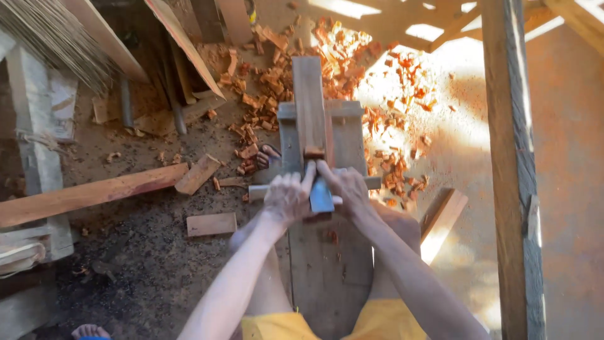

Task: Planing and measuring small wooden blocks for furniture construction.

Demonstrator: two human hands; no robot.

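Observation:
I sit astride a grey wooden bench (330,271) on a dirt floor. A narrow wooden plank (309,104) lies lengthwise on the bench, running away from me. My left hand (288,196) and my right hand (347,187) grip a hand plane (321,196) by its cross handle, its blue-grey blade showing between them. The plane sits at the near end of the plank. Both hands are closed around the handle.
Reddish wood chips (384,107) are scattered beyond and right of the bench. Loose boards (88,194) and offcuts (211,224) lie on the floor at left. A wooden post (513,170) stands at right. A thatch broom (53,34) fills the upper left corner.

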